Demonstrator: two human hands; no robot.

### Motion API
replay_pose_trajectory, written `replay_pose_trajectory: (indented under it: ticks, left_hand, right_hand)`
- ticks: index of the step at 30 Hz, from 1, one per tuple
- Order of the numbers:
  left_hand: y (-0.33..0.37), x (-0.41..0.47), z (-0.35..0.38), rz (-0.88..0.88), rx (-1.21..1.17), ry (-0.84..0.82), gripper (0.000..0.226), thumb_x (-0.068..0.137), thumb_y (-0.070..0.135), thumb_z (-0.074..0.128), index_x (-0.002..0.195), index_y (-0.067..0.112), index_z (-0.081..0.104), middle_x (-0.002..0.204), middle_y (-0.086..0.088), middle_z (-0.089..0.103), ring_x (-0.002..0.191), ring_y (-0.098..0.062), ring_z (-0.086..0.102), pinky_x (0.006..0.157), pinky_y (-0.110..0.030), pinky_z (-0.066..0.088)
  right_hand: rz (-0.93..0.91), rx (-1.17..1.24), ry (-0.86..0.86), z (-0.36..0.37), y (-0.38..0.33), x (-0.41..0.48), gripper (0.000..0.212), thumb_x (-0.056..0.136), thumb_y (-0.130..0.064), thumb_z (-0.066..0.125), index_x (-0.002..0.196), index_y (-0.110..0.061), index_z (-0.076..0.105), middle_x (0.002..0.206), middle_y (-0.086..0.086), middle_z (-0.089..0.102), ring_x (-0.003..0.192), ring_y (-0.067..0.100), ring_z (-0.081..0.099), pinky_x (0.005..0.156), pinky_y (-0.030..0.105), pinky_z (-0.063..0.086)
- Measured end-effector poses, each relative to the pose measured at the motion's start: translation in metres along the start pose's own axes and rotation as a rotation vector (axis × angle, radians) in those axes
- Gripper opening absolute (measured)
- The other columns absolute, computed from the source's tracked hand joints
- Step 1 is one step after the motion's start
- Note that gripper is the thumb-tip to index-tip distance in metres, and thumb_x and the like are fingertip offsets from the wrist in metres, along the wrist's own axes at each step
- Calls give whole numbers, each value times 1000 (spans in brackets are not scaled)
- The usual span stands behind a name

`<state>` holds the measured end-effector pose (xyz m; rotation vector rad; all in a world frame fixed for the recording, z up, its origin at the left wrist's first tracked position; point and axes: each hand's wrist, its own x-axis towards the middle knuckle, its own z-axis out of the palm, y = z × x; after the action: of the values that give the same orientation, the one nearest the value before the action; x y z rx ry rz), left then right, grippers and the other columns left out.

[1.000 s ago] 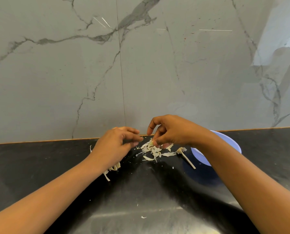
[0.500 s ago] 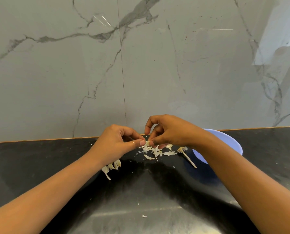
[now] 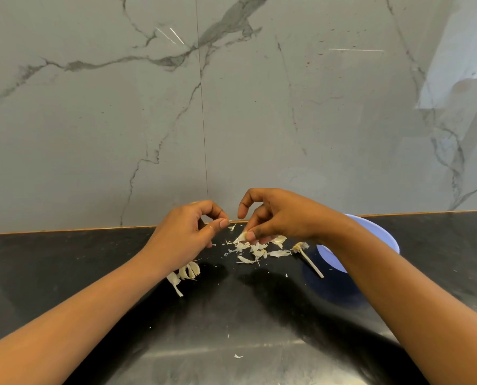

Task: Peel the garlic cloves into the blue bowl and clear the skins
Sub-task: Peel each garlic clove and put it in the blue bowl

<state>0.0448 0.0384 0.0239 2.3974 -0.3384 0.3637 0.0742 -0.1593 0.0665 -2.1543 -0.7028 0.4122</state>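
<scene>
1. Garlic cloves (image 3: 188, 271), a small unpeeled cluster of about three, lie on the black counter (image 3: 231, 315) under the left hand's heel.
2. One garlic clove (image 3: 242, 237) sits pinched in the right hand (image 3: 281, 218).
3. The left hand (image 3: 184, 234) pinches a skin sliver.
4. One skin pile (image 3: 255, 250), one stem (image 3: 309, 259), and one blue bowl (image 3: 381, 237) lie beyond.
</scene>
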Motion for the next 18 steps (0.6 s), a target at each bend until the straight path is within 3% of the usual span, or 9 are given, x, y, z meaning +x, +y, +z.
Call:
replay_pose_trajectory:
  ticks: [2,4,6,8,9,12,15,18]
  left_hand:
    - [-4,0,-2,-7,-6,-4,12,93,28,60,99,38,63,72,26,65,60,3,62,59,-20,44]
    - [-7,0,-2,5,-21,-60,29,94,17,60,112,39,63,87,23,70,75,3,67,76,-22,52]
    - [-8,-2,0,13,-7,-93,35,91,15,64,119,37,63,91,24,71,90,9,64,88,-17,50]
    - [-6,-2,1,7,6,-67,26,87,26,70,110,36,68,86,22,73,89,12,64,86,-19,51]
    - [-5,-2,0,5,-7,-37,17,83,34,72,99,33,73,79,19,74,78,9,66,78,-22,53]
    - [-2,-4,-5,3,-70,71,30,75,55,65,76,27,72,60,11,70,48,-1,56,53,-25,46]
    - [0,-6,-6,37,-130,58,30,70,58,65,84,33,74,71,13,73,65,-1,67,66,-33,58]
    - [2,-8,-3,73,-94,33,30,67,58,68,87,36,75,74,16,73,72,0,69,69,-36,60]
  right_hand:
    - [7,-12,12,0,1,1,24,83,-7,71,101,-15,57,79,1,74,74,13,69,75,27,58]
    - [17,-24,23,0,3,2,22,83,-7,72,99,-15,60,78,0,73,72,11,69,74,25,58]
    - [28,-38,37,0,3,3,19,83,-7,71,98,-15,61,79,1,74,72,9,69,73,24,58]
    - [40,-46,54,0,4,3,17,83,-6,71,96,-12,63,82,5,74,73,11,70,75,26,58]
    - [46,-46,61,-1,4,3,17,82,-6,72,96,-11,64,82,5,74,72,10,70,75,26,58]
    - [57,-22,82,-1,4,3,14,82,-7,72,96,-8,67,79,6,74,67,8,69,71,24,58]
    - [64,37,110,0,4,4,10,82,-7,72,92,-8,68,78,7,73,70,12,70,74,29,59]
    - [79,136,124,3,3,5,6,82,-6,71,86,-10,69,72,5,73,69,13,69,68,25,58]
